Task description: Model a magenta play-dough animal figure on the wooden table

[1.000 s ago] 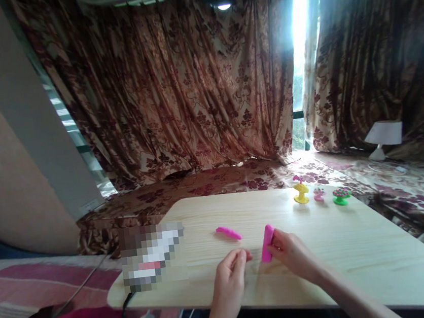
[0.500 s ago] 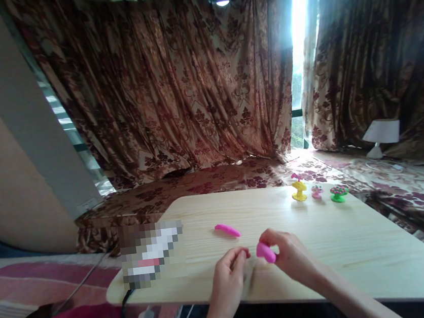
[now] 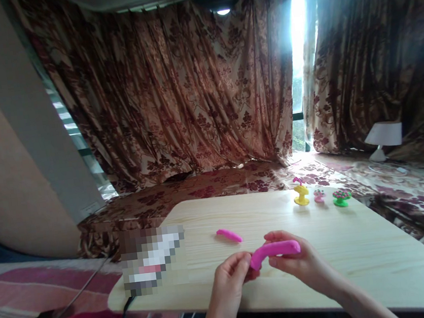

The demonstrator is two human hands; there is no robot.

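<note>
- Right then, I had the pink clay roll [image 3: 274, 250] up off the surface [image 3: 359, 244], held between both hands just above its near edge.
- Its long axis ran nearly level, left to right across me — the left end dipped a little lower than the right.
- My right hand [image 3: 300, 263] was curled under and around the right half of the roll, fingers closed on it, thumb over the top.
- My left hand [image 3: 231, 279] was pinched shut on the lower left tip, thumb and fingertips meeting there; it was the nearer hand to that end.
- So the roll lay between my hands, neither one having to reach.
- A second, smaller pink piece [image 3: 229, 235] lay loose on the surface just beyond my left hand, well clear of my fingers.
- Farther off toward the right back corner stood three small clay figures — yellow figure [image 3: 300, 194], pink figure [image 3: 319, 196], green figure [image 3: 341, 197].
</note>
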